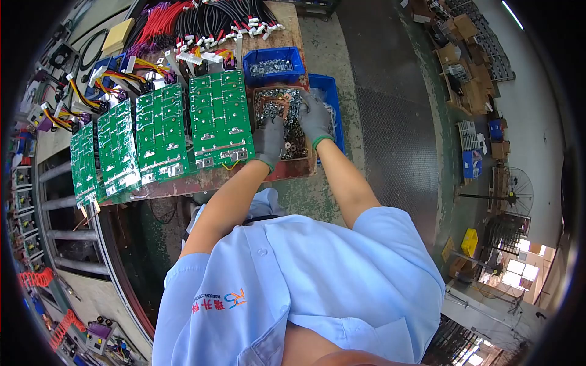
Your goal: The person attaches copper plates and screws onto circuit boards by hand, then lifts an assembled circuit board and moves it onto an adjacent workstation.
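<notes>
My left hand point(268, 141), in a grey glove, reaches into the left side of a box of small metal parts point(295, 135). Its fingers are partly hidden among the parts. My right hand point(315, 121), also gloved, is at the right edge of that box, beside a blue bin point(331, 91); what its fingers hold, if anything, cannot be made out. Left of my left hand stands a green circuit board point(220, 116), with more boards in a row: one point(160, 131), another point(118, 146) and one at the far left point(84, 158).
A blue bin of metal parts point(274, 63) sits beyond the box. Black and red cables point(213, 21) lie at the back of the bench. Yellow and black wires point(116, 79) stand behind the boards. A walkway point(397, 122) runs on the right.
</notes>
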### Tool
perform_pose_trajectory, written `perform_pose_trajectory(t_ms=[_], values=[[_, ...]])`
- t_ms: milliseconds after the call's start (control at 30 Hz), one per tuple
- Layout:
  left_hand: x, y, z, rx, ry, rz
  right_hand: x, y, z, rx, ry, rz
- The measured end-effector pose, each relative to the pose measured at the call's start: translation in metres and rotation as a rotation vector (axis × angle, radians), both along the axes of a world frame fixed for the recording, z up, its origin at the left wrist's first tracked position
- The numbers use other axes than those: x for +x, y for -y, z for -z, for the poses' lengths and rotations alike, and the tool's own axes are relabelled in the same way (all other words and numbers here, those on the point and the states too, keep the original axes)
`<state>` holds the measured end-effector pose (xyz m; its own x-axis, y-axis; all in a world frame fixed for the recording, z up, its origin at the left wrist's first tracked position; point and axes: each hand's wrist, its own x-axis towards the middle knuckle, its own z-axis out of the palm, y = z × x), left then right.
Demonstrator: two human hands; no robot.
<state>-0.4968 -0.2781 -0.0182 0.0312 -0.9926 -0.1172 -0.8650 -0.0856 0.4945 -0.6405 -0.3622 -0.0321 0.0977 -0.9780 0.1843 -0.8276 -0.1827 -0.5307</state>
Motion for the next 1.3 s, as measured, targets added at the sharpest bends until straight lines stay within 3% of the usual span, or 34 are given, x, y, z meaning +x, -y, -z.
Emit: perform_pose_trajectory(t_ms=[167,233,267,333,367,433,500,567,633,700,733,800,833,933,967,1000,1033,1067,1100,1133,1200,1233,1300], values=[[-0.003,-0.013,-0.019,-0.062,-0.099,-0.025,0.003,0.011,-0.01,0.103,-0.066,0.033],[-0.004,-0.024,-0.024,-0.111,-0.168,-0.024,0.001,0.019,-0.014,0.018,-0.312,-0.062],[-0.004,-0.029,-0.026,-0.137,-0.195,-0.001,0.007,0.015,-0.028,0.02,-0.311,-0.063],[-0.004,-0.041,-0.032,-0.163,-0.219,0.016,0.023,0.005,-0.066,-0.165,-0.286,-0.161],[-0.003,-0.047,-0.037,-0.126,-0.302,0.067,0.027,0.007,-0.063,-0.166,-0.282,-0.166],[0.005,-0.062,-0.047,-0.09,-0.377,0.107,0.039,0.013,-0.053,-0.018,-0.347,-0.423],[0.018,-0.077,-0.068,0.106,-0.65,0.36,0.05,0.012,-0.05,-0.109,-0.332,-0.443],[0.044,-0.101,-0.097,0.148,-0.705,0.35,0.055,0.017,-0.062,0.15,-0.305,-0.339],[0.075,-0.126,-0.114,0.195,-0.768,0.339,0.05,0.019,-0.051,0.053,-0.021,-0.228],[0.114,-0.15,-0.119,0.293,-1.084,0.146,0.042,0.016,-0.057,0.051,0.185,-0.187],[0.133,-0.16,-0.114,0.288,-1.081,0.123,0.039,0.015,-0.063,0.102,0.309,-0.179],[0.173,-0.187,-0.1,0.322,-1.405,-0.255,0.035,0.01,-0.069,0.052,0.396,-0.19],[0.189,-0.201,-0.095,0.301,-1.39,-0.31,0.039,0.003,-0.078,0.066,0.498,-0.176],[0.231,-0.237,-0.083,0.024,-1.574,-0.743,0.051,-0.026,-0.12,0.152,0.613,-0.218],[0.241,-0.248,-0.068,0.001,-1.568,-0.767,0.057,-0.033,-0.128,0.163,0.62,-0.246],[0.248,-0.255,-0.054,-0.302,-1.436,-0.697,0.061,-0.039,-0.134,0.325,0.805,-0.294],[0.267,-0.263,-0.042,-0.327,-1.822,-0.71,0.066,-0.043,-0.143,0.488,0.982,-0.334],[0.284,-0.269,-0.04,-0.346,-2.204,-0.746,0.077,-0.052,-0.155,0.487,0.975,-0.345],[0.292,-0.267,-0.038,-0.355,-2.21,-0.742,0.095,-0.065,-0.169,0.513,0.975,-0.428],[0.299,-0.265,-0.036,-0.435,-2.027,-0.792,0.115,-0.078,-0.179,0.538,0.973,-0.509],[0.298,-0.261,-0.023,-0.632,-1.087,-0.73,0.155,-0.105,-0.188,0.537,0.917,-0.586],[0.308,-0.257,-0.024,-0.639,-1.096,-0.726,0.177,-0.118,-0.192,0.538,0.87,-0.661],[0.333,-0.245,-0.028,-0.289,-2.449,-0.866,0.219,-0.143,-0.197,0.572,0.672,-0.615]])
